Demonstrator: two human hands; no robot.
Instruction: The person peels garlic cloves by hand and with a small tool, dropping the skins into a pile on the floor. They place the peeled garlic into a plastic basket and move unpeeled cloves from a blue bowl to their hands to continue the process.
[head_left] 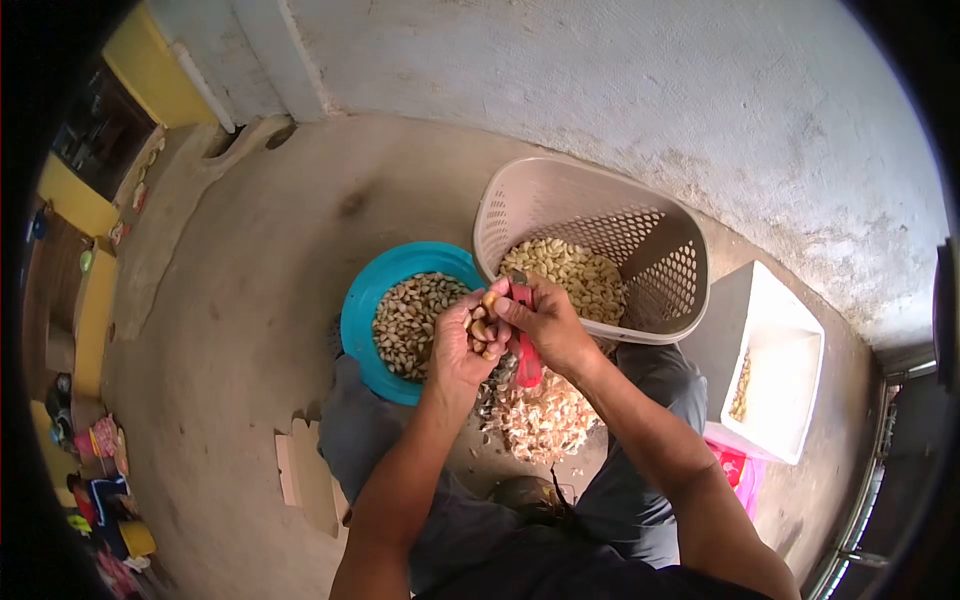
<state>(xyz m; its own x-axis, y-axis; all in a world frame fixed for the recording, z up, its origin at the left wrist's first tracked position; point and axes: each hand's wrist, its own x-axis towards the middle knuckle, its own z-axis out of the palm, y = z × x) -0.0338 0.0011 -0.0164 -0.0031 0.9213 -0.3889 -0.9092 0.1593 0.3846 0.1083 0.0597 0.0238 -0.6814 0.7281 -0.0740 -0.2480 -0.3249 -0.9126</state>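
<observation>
Left hand point(468, 345) cups several nuts point(481, 330); right hand point(545, 325) grips one red knife point(524, 350). One blue bowl point(362, 310), one basket point(560, 195), one white box point(790, 330), one shell pile point(545, 420).

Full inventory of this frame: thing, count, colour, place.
Bowl: one, teal, on the floor left of the hands, holding brownish nuts.
Basket: one, beige, perforated, behind the hands, holding pale kernels.
Box: one, white, far right, a few kernels inside.
Shell pile: one, pale, on the floor between the knees.
Knife: one, red handle, in the right hand.
Nuts in hand: several, tan, in the left hand.
Left hand: closed around nuts.
Right hand: gripping the knife.
</observation>
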